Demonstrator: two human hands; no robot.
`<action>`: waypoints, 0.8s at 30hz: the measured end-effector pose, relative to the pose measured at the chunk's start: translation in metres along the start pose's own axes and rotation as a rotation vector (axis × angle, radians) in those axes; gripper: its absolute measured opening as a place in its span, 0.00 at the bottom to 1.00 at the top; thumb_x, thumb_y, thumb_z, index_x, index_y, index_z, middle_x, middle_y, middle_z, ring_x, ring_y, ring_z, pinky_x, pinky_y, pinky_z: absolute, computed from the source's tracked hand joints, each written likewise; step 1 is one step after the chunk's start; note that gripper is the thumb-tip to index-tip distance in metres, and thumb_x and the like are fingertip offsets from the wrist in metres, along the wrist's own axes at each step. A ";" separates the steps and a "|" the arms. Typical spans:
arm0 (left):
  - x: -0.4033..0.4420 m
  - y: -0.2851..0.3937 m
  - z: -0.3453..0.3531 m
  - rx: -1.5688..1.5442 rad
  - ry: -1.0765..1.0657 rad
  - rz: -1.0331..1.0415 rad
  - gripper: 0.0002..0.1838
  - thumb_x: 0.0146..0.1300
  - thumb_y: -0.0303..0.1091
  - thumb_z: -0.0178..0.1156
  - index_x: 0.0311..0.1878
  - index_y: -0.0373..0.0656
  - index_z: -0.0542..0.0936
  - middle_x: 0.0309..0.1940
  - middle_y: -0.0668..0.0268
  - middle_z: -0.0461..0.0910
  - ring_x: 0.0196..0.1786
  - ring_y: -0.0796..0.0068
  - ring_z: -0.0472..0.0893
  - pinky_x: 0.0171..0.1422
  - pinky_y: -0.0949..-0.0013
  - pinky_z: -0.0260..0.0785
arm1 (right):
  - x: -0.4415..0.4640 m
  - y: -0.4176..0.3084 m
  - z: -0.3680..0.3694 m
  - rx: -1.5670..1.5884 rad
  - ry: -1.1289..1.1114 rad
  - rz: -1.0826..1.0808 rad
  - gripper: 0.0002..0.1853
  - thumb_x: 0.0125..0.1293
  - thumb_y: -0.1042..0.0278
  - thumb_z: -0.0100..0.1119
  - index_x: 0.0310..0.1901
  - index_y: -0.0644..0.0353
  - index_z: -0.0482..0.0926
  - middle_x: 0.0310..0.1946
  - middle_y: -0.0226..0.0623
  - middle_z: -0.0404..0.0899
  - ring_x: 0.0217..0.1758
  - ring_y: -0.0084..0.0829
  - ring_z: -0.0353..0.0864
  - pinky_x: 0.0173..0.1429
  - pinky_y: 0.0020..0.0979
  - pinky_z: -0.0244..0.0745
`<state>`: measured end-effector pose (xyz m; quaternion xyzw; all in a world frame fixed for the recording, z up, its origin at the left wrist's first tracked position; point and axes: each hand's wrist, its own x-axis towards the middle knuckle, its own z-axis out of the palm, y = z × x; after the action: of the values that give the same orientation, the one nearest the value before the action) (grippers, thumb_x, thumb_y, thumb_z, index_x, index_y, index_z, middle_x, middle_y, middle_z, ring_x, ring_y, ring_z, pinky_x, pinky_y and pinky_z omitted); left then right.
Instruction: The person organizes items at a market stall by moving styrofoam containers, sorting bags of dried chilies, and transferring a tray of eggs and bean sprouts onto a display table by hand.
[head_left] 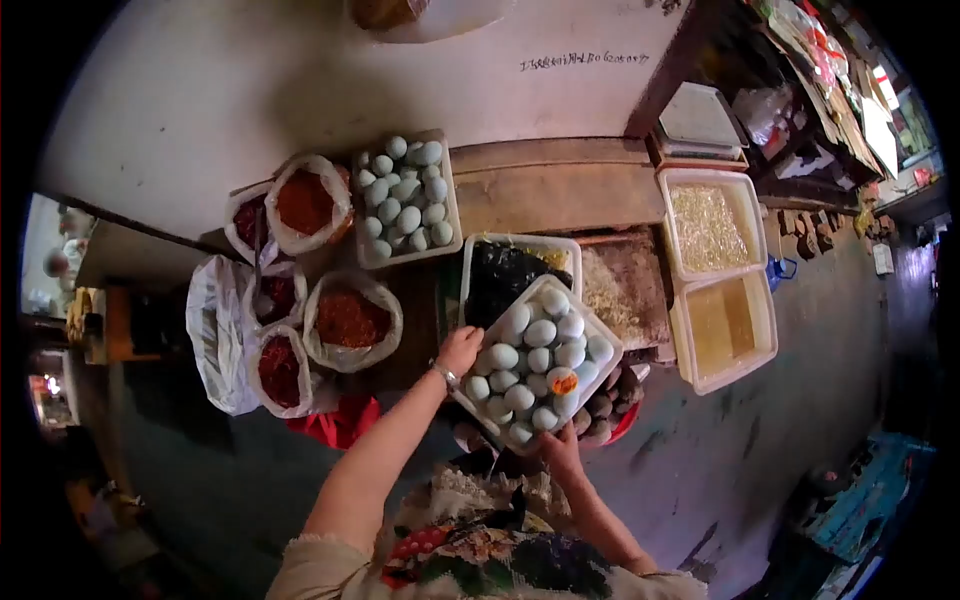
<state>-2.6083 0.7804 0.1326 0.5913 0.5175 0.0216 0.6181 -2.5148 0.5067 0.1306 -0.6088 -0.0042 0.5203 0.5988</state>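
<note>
A white tray [610, 335] full of pale blue-green eggs [539, 333] is held tilted in front of my body. My left hand [461, 350] grips its left side, with a bracelet at the wrist. My right hand [562, 447] holds its near corner, and the fingers are partly hidden by the tray. One egg [562, 381] bears an orange-red mark. Just beyond the held tray, and partly covered by it, a white bin [525, 240] contains a black plastic bag [505, 278].
Another egg tray [452, 190] stands against the wall. Bags of red spice [352, 318] lie at the left. Two white bins [768, 325] and a scale [700, 118] stand at the right. A red basin [628, 422] with dark round items is below the held tray.
</note>
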 end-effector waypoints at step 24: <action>0.112 0.148 -0.022 -0.842 0.553 0.156 0.12 0.59 0.38 0.56 0.37 0.37 0.77 0.34 0.72 0.75 0.38 0.79 0.71 0.47 0.74 0.62 | 0.289 -0.272 0.037 -0.326 -0.496 -0.109 0.22 0.48 0.77 0.52 0.50 0.66 0.70 0.38 0.33 0.76 0.38 0.25 0.73 0.40 0.24 0.69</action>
<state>-2.4844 0.9117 0.1808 0.3000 0.5626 0.4301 0.6391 -2.2383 0.7920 0.1581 -0.5503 -0.2664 0.6127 0.5009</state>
